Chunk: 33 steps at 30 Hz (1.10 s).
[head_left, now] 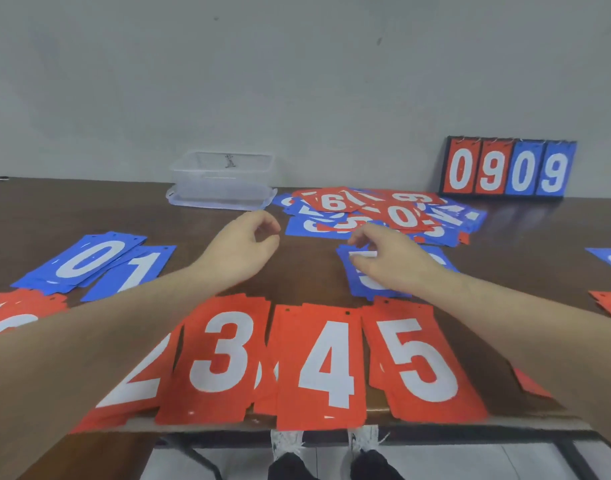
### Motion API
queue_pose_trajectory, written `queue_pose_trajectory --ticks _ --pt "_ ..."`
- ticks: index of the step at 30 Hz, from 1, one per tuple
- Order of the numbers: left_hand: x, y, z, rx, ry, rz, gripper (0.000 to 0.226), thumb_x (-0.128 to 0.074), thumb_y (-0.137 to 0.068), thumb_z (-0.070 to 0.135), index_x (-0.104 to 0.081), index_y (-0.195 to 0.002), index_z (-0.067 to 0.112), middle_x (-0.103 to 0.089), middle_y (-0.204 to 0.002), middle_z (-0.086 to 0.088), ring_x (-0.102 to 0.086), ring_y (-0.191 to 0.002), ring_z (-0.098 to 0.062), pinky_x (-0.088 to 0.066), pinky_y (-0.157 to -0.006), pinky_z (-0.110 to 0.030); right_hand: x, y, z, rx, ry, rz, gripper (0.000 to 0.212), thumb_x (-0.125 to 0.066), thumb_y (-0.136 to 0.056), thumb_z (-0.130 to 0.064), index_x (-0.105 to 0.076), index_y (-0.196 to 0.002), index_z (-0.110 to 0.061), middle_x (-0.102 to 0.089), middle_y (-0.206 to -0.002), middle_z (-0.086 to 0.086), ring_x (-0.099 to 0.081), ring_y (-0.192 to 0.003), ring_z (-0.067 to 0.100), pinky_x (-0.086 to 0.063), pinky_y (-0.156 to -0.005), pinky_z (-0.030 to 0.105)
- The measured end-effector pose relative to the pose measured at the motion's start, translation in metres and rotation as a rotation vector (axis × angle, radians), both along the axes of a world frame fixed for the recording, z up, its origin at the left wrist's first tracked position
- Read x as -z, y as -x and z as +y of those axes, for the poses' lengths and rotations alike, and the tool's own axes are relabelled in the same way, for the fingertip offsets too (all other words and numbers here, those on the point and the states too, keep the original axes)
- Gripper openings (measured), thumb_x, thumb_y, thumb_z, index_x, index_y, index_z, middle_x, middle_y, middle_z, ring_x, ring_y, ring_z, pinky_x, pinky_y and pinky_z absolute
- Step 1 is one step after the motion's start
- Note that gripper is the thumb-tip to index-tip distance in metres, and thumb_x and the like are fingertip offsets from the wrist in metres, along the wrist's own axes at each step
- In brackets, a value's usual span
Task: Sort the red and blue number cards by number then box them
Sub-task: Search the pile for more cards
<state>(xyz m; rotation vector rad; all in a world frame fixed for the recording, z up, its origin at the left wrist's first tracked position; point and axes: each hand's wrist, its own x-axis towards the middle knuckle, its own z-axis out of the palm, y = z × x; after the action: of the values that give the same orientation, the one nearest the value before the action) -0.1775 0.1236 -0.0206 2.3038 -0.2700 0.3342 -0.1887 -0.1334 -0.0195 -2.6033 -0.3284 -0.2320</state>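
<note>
While the right hand (pixel 387 258) rests on a blue card stack (pixel 366 275) at centre right, fingers bent over its top card, grip looks like a pinch but blur hides it. Left hand (pixel 245 247) hovers mid-frame, fingers loosely curled, holding nothing. Red stacks 2 (pixel 137 382), 3 (pixel 221 355), 4 (pixel 324 365), 5 (pixel 418 362) line the bottom edge. Blue 0 (pixel 89 258) and 1 (pixel 137 268) sit at left. Unsorted pile (pixel 376 213) lies upper centre, clear box (pixel 222 180) to its left, scoreboard (pixel 508 169) upper right.

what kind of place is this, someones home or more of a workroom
Probably a plain workroom rather than a home: a bare grey wall, a dark brown wooden table on a black metal frame, and a red and blue flip scoreboard against the wall.
</note>
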Motion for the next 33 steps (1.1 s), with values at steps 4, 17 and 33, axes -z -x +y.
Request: queue_pose_trajectory --ticks 4,17,33 --pt "0.003 -0.035 -0.039 0.059 -0.047 0.009 0.008 -0.058 -0.095 0.025 -0.059 -0.101 0.029 -0.061 -0.102 0.016 -0.058 -0.093 -0.009 -0.04 -0.072 -0.018 -0.001 -0.025 -0.045 0.042 0.008 -0.022 0.018 -0.063 -0.096 -0.026 -0.056 -0.111 -0.031 -0.061 -0.119 -0.01 -0.055 -0.101 0.008 -0.039 -0.073 0.015" --pt "0.021 -0.159 -0.111 0.089 -0.137 -0.057 0.02 -0.06 -0.097 0.026 -0.057 -0.116 0.026 -0.058 -0.115 0.013 -0.059 -0.084 -0.008 -0.043 -0.075 -0.024 0.006 -0.13 -0.146 0.146 0.121 -0.014 0.031 -0.059 -0.099 -0.042 -0.058 -0.126 -0.026 -0.061 -0.132 -0.007 -0.056 -0.117 0.012 -0.045 -0.09 0.025" --pt "0.044 -0.243 -0.123 0.072 -0.542 0.152 0.07 -0.032 -0.098 0.069 -0.008 -0.158 0.043 -0.026 -0.164 0.008 -0.027 -0.15 -0.02 -0.009 -0.125 -0.049 0.022 -0.2 -0.166 0.013 0.151 0.204 0.091 -0.053 -0.078 -0.077 -0.026 -0.156 -0.04 -0.035 -0.159 -0.015 -0.039 -0.142 0.014 -0.037 -0.117 0.036"
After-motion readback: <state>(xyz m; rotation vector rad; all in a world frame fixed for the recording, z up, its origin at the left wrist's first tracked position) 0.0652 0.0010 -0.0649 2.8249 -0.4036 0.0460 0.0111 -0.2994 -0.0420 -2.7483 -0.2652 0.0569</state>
